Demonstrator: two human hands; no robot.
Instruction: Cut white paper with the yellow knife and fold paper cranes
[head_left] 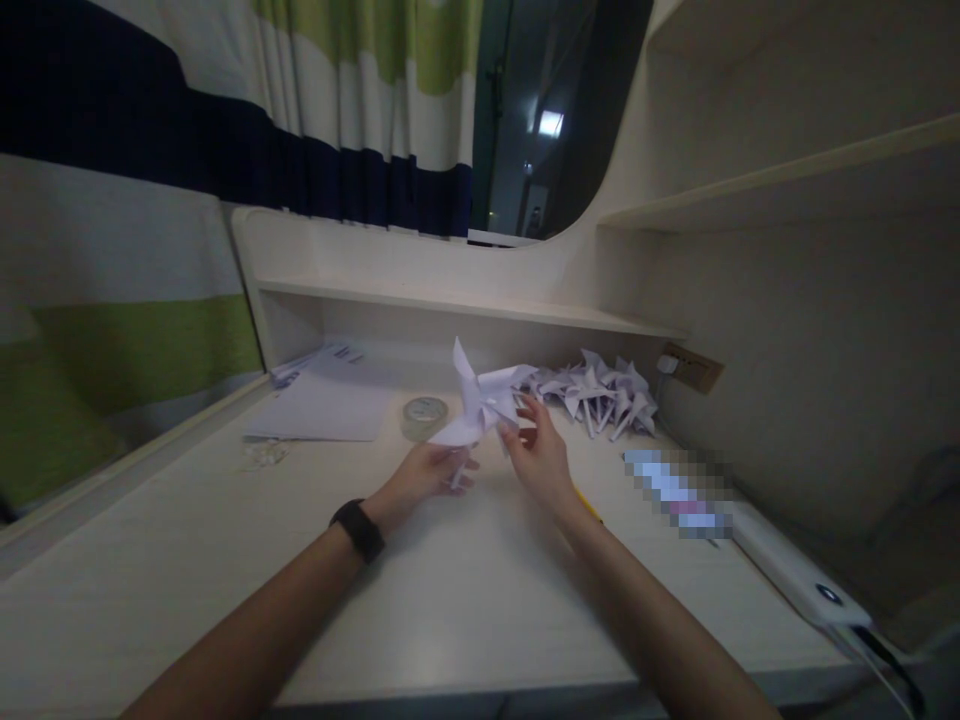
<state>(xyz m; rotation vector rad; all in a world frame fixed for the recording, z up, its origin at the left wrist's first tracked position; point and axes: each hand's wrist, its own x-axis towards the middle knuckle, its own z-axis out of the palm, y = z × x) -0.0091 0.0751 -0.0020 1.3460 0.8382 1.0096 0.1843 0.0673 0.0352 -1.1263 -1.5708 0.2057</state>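
A white paper pinwheel (480,398) is held upright above the pale desk (450,590). My left hand (424,478), with a black band on its wrist, grips the pinwheel's stem from below. My right hand (538,452) is at the pinwheel's right side, its fingers spread and touching a blade. A pile of several finished paper pinwheels (600,392) lies just behind my right hand, near the back wall.
A roll of clear tape (424,416) stands behind my left hand. A stack of white paper sheets (324,400) lies at the back left. A white power strip (795,575) runs along the right edge. A yellow object (589,503) peeks from under my right wrist. A shelf (465,300) overhangs the back.
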